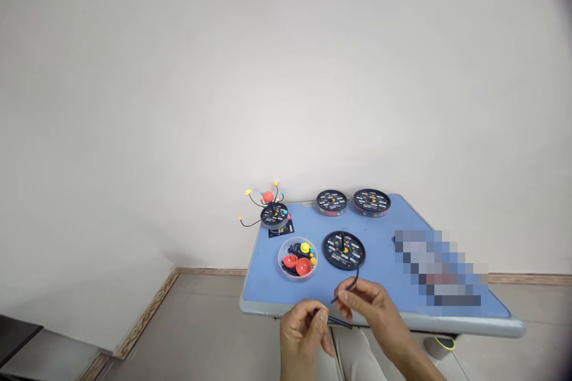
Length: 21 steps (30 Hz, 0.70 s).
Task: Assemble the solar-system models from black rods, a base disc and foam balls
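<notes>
Just above the bottom of the frame, the left hand (301, 333) pinches a thin black rod (339, 322) between thumb and fingers, and the right hand (363, 305) close beside it pinches a curved black wire (353, 283). Both are over the front edge of a blue table (268, 286). Beyond them sit a black disc (344, 251) with a short upright post and, to its left, a clear plastic tub (297, 258) of red half-spheres, yellow balls and black wires. Farther off, at the table's far left corner, a wire model with coloured balls (268, 207) stands on a black card (280, 228), and two more black discs (352, 202) lie along the far edge.

Bright even light, faint shadows, darkened warped corners, pixelated patch (435, 268) at right.
</notes>
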### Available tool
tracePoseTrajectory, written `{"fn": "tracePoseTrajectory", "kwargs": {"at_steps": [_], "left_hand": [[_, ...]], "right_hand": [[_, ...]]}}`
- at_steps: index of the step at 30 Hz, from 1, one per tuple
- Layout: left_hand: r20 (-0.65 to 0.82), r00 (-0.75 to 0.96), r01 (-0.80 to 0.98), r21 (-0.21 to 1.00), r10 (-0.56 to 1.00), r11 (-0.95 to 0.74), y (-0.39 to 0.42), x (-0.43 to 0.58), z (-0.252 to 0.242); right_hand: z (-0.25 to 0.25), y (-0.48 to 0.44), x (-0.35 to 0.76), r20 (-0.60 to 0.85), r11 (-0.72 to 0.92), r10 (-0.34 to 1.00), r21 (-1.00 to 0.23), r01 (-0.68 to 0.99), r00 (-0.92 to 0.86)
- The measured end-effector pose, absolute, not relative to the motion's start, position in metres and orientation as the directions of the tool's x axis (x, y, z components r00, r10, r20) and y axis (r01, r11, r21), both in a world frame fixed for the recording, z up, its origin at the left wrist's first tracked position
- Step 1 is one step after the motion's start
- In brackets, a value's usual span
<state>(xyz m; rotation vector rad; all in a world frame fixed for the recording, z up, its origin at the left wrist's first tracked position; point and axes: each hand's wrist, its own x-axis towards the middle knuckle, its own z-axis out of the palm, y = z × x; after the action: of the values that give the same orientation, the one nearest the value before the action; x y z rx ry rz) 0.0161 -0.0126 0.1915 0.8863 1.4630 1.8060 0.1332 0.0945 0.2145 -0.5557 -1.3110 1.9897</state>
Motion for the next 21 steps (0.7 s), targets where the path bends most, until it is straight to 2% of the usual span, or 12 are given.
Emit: {"fn": "tracePoseTrajectory", "kwargs": {"at_steps": [3,9,17,21], "left_hand": [[0.067,-0.660,-0.181,0.953,0.748,-0.244,-0.016,0.018,0.207],[-0.007,-0.711,-0.327,0.889,0.703,-0.322,-0.020,0.024,0.225],[-0.032,-0.732,-0.339,0.883,0.681,-0.323,-0.018,0.027,0.221],[0.018,-0.734,-0.289,0.896,0.679,-0.337,-0.017,0.030,0.217]], "right_hand": [[0.218,0.099,0.138,-0.049,-0.343,0.825,-0.834,-0.431,-0.562],[0.220,0.096,0.139,-0.122,-0.462,0.822,-0.715,-0.525,-0.557],[0.213,0.089,0.138,-0.118,-0.479,0.814,-0.689,-0.544,-0.568],[0.211,0.091,0.140,-0.111,-0.490,0.811,-0.664,-0.564,-0.575]]}}
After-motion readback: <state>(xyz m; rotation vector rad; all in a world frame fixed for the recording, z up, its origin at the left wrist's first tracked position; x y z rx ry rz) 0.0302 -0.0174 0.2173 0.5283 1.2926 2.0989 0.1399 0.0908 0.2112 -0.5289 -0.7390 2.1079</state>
